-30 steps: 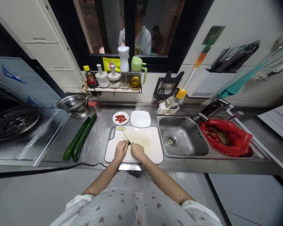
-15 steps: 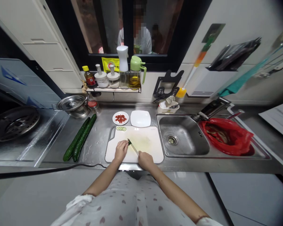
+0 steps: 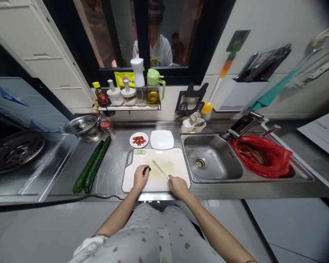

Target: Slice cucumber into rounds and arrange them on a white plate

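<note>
My left hand [image 3: 140,178] is closed on a short dark green cucumber piece [image 3: 146,170] at the left half of the white cutting board [image 3: 178,182]. In my right hand [image 3: 179,187], the fingers wrap round the handle of a kitchen knife [image 3: 161,169]. Its blade points up and left over the board, apart from the piece. Several thin cucumber slices [image 3: 140,152] lie in a row at the board's far left corner. Beyond the board stand a small plate of chopped red pieces [image 3: 139,140] and a bare white plate [image 3: 162,139].
Two whole cucumbers [image 3: 94,166] lie left of the board, near a lidded steel pot [image 3: 84,128]. The sink [image 3: 212,157] is on the right, with a red plastic bag [image 3: 265,157] beside it. A shelf [image 3: 130,107] holds bottles and jars. A cable [image 3: 71,199] runs along the front edge.
The knife has drawn away from the cucumber piece, with my right hand moving to the right. My left hand has shifted slightly left and still holds the piece.
</note>
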{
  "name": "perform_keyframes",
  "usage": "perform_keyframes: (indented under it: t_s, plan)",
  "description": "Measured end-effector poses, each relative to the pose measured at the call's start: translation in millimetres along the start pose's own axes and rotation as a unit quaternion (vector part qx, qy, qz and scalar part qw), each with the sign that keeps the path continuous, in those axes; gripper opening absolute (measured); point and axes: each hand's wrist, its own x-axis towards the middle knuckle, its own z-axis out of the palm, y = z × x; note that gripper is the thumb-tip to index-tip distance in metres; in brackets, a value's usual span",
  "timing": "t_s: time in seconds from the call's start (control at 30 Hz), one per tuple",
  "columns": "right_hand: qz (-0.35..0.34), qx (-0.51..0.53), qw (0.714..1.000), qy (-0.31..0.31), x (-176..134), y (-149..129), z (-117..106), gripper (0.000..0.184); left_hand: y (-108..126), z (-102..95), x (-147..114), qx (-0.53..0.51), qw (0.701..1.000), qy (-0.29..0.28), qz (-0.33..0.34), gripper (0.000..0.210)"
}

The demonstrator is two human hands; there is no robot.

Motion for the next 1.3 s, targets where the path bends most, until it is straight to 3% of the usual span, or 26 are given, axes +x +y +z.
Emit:
perform_keyframes:
  t_s: [0.23,0.33,0.53,0.67,0.9,1.03,1.3]
  plan:
    - [0.005,-0.06,0.998,0.027,0.2,1.3,-0.2,0.034,3.0,-7.1,4.3,-0.013,0.996,0.06,-0.061,0.025]
    - [0.005,-0.079,0.996,0.047,0.1,2.9,-1.4,0.034,6.3,-12.3,13.6,-0.022,0.995,0.06,-0.081,0.025]
    - [0.0,-0.078,0.993,0.091,0.2,5.6,-5.6,0.032,27.7,-26.3,36.2,-0.021,0.997,-0.016,-0.066,0.025]
    - [-0.003,-0.077,0.991,0.108,0.3,6.4,-6.8,0.035,48.1,-34.8,45.6,0.041,0.993,-0.109,-0.017,0.026]
    - [-0.018,-0.061,0.992,0.106,-0.5,7.1,-8.4,0.038,63.1,-28.0,47.2,0.077,0.969,-0.233,0.025,0.027]
    - [-0.021,-0.056,0.993,0.101,-1.9,9.2,-7.5,0.038,61.2,-21.5,48.5,0.053,0.967,-0.248,0.028,0.019]
    - [-0.015,-0.067,0.992,0.105,-4.6,15.3,1.8,0.037,66.7,-12.7,50.8,-0.036,0.976,-0.213,-0.016,0.009]
